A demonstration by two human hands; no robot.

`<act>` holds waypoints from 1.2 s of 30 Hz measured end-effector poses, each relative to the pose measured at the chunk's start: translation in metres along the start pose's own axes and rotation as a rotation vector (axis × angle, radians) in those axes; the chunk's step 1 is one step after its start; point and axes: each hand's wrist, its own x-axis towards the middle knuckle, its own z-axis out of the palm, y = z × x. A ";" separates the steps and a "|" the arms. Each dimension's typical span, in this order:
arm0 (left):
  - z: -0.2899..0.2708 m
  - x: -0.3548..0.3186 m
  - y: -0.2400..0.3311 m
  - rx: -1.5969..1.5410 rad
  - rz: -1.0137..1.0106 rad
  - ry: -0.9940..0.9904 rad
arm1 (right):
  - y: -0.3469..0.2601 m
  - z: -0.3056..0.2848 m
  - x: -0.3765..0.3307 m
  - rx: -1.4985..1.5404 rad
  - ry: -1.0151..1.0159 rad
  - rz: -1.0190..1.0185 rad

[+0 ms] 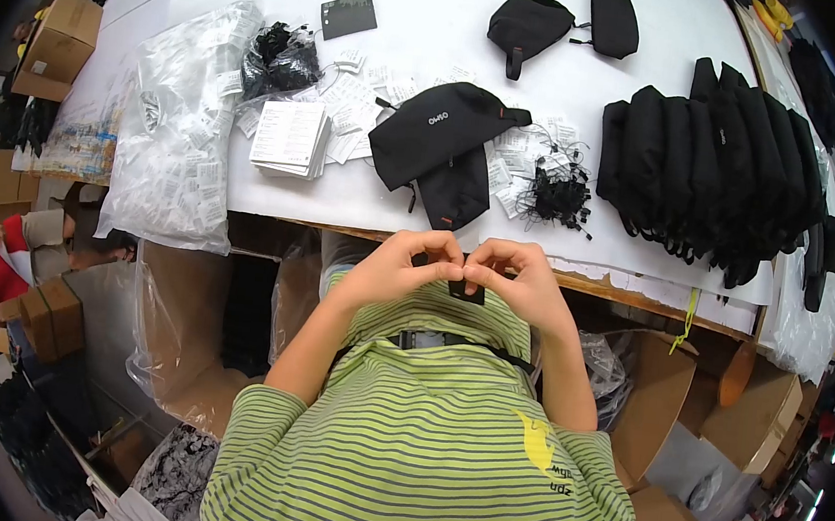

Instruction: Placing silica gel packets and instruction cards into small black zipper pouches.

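Observation:
My left hand (405,267) and my right hand (524,283) meet at the table's front edge, their fingertips pinched together. A small flat black piece (469,293), like a tag, hangs at the right fingertips; most of it is hidden behind the fingers. What the left fingertips pinch is too small to make out. Just beyond the hands lies a black waist pouch (428,133), over another black piece of cloth or bag (455,186). To its right is a tangle of black tag strings (559,196) on white paper tags (514,157).
A row of black bags (708,163) stands at the right, with two small black pouches (529,25) farther back. At the left are a stack of white cards (289,136), a clear bag of labels (178,137), black strings (281,59) and a black card (349,16). Cardboard boxes (654,409) stand below.

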 end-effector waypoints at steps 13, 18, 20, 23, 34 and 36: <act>-0.006 -0.009 0.000 -0.294 -0.057 -0.021 | -0.002 0.014 0.011 0.478 -0.137 0.056; -0.005 -0.005 -0.007 -0.398 -0.002 -0.022 | 0.000 0.016 0.012 0.416 -0.049 -0.006; -0.008 -0.007 -0.006 -0.389 -0.009 -0.013 | 0.005 0.009 0.012 0.355 -0.032 0.001; -0.008 -0.008 -0.006 -0.223 -0.048 -0.019 | 0.013 -0.002 0.020 0.256 0.108 0.016; -0.004 -0.009 -0.016 -0.193 0.068 -0.041 | 0.035 -0.004 0.071 -0.353 0.423 -0.065; -0.009 -0.002 -0.026 -0.363 0.105 0.225 | 0.027 -0.010 0.074 -0.194 0.420 -0.094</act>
